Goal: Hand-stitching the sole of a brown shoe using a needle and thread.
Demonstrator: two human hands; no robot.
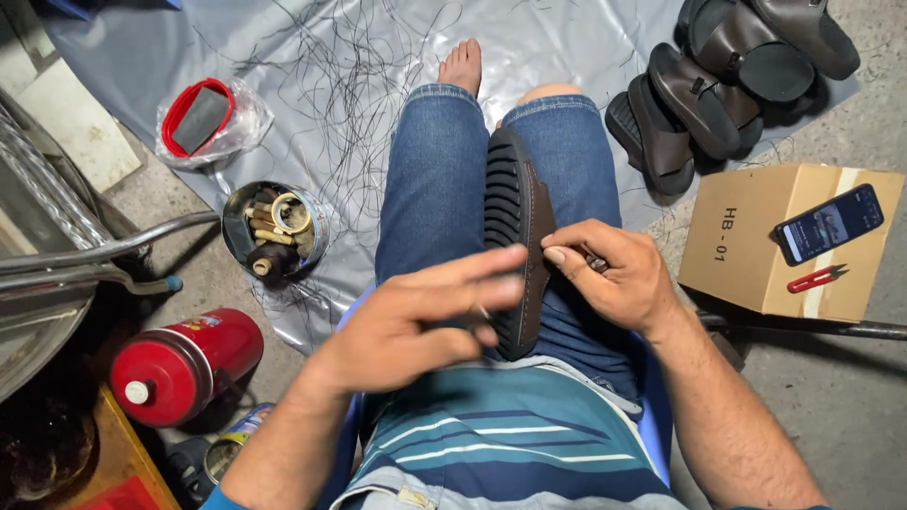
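The left hand (416, 316) is positioned over the lap, fingers extended toward the right, with thumb and a finger pinched on a small, thin item too small to identify. The right hand (614, 274) is clenched on the right edge of the sandal (515, 236), thumb and forefinger pressing the brown upper, and a small dark object shows between its fingers. The sandal stands on its edge between the thighs, ribbed black sole facing left, brown upper facing right; its lower end lies just under the left hand's fingertips and its upper end points toward the knees. The person wears a striped shirt (501, 444) and blue denim shorts (435, 189). At lower left a red flask (184, 364) lies on its side. Farther up, a round tin (274, 231) contains thread spools, and a clear bag (203, 123) holds a red-rimmed object. At right, a cardboard box (746, 241) carries a phone (829, 224) and red thread snips (817, 278). A grey plastic sheet (567, 47) covers the floor, with loose black threads (350, 85) scattered on it. A bare foot (462, 66) rests on the sheet. At the far right, a pile of brown sandals (727, 76) lies at the sheet's edge.
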